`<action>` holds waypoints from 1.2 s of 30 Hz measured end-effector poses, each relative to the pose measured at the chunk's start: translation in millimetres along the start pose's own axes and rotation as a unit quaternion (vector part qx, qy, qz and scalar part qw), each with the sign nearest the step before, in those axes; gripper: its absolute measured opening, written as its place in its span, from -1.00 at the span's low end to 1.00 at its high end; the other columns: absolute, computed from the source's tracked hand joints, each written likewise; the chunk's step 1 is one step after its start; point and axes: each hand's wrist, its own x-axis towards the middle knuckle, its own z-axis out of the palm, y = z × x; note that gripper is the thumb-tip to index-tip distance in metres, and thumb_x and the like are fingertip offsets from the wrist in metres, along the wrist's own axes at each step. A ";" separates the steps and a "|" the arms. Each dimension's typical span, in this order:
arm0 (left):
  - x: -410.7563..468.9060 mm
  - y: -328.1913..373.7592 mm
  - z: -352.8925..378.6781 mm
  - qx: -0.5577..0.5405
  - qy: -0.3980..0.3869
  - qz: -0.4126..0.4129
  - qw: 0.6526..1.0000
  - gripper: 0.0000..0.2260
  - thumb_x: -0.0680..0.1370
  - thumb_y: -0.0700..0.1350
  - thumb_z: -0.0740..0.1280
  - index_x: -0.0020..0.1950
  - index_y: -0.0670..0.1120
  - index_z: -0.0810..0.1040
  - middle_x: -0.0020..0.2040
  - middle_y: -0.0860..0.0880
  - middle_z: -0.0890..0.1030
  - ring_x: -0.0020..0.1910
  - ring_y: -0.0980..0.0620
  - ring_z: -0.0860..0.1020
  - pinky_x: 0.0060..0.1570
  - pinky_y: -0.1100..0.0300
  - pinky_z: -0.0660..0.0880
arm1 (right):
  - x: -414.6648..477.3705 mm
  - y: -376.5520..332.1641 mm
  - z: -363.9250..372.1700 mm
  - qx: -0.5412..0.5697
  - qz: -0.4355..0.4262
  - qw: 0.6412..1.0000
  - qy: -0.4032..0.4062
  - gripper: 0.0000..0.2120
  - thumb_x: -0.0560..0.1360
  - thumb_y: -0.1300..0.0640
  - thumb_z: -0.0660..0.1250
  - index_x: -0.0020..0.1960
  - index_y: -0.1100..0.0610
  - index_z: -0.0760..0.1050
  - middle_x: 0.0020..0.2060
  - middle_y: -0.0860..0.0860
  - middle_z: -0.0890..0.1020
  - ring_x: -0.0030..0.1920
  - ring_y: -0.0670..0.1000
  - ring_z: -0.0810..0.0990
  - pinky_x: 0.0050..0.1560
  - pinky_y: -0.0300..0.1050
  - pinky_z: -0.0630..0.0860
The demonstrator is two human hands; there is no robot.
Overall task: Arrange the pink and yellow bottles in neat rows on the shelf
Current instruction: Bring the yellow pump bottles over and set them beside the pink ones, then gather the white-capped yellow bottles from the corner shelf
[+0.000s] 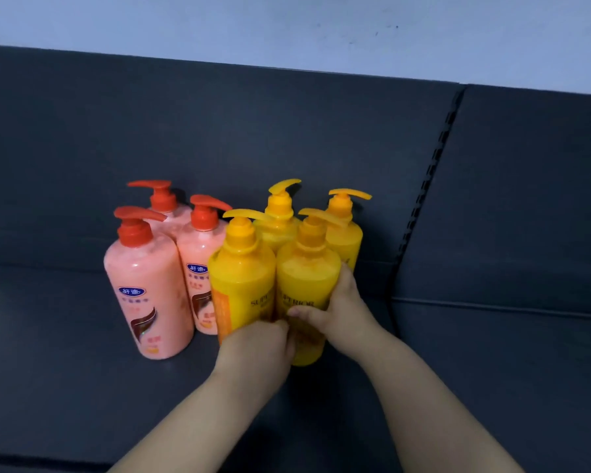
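Near the shelf's [82,387] back edge: three pink bottles [147,295] just beside four yellow bottles [278,230], all upright | left hand [256,346] grasps front-left yellow bottle [243,278] low | right hand [342,308] grasps front-right yellow bottle [307,278]

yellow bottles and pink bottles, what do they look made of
The yellow bottles look like glossy opaque plastic, given the soft highlights. The pink bottles seem translucent plastic, speckled contents showing through; their red pumps look like smooth hard plastic.
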 end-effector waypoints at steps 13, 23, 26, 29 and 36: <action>3.8 40.6 -20.8 0.004 0.035 0.148 0.988 -0.73 0.59 0.08 0.11 0.10 -0.01 0.50 -0.06 0.00 0.59 -0.14 0.02 0.56 -0.25 0.16 0.48 | -39.5 2.1 -38.1 -0.390 0.044 0.920 -0.005 -0.29 0.49 -0.38 -0.16 0.50 -0.01 0.11 0.48 0.04 0.16 0.43 0.14 0.17 0.34 0.12 0.25; -12.0 163.6 -39.0 0.034 0.089 0.200 0.975 -0.51 0.58 0.19 0.06 0.49 0.07 0.16 0.38 0.03 0.41 0.35 0.01 0.37 0.16 0.10 0.42 | -141.5 46.5 -150.3 -0.451 0.054 0.890 0.033 -0.32 0.50 -0.36 -0.22 0.54 -0.09 -0.07 0.54 -0.05 -0.03 0.53 0.02 -0.08 0.47 0.05 0.03; -19.3 199.8 -38.5 0.030 0.077 0.215 0.973 -0.48 0.59 0.21 0.04 0.51 0.08 0.08 0.48 0.02 0.26 0.47 0.00 0.20 0.33 0.05 0.27 | -173.5 60.1 -178.5 -0.455 0.059 0.887 0.046 -0.19 0.36 -0.41 -0.35 0.53 -0.10 -0.10 0.54 -0.05 -0.04 0.53 0.01 -0.10 0.48 0.04 0.02; -36.5 265.6 -32.6 0.026 0.062 0.260 0.963 -0.45 0.59 0.22 0.02 0.53 0.10 -0.02 0.54 0.01 0.09 0.52 -0.01 0.03 0.44 0.02 0.10 | -226.5 86.7 -227.0 -0.447 0.097 0.887 0.064 -0.25 0.41 -0.41 -0.27 0.53 -0.12 -0.13 0.54 -0.07 -0.07 0.53 0.00 -0.12 0.49 0.03 0.00; -84.2 424.5 -10.0 0.006 0.059 0.374 0.925 -0.42 0.59 0.22 0.00 0.53 0.13 -0.16 0.56 0.02 -0.07 0.53 0.02 -0.13 0.49 -0.03 -0.10 | -358.6 162.3 -325.7 -0.433 0.188 0.876 0.102 -0.24 0.38 -0.41 -0.29 0.52 -0.16 -0.19 0.54 -0.11 -0.10 0.53 -0.03 -0.13 0.49 -0.03 -0.03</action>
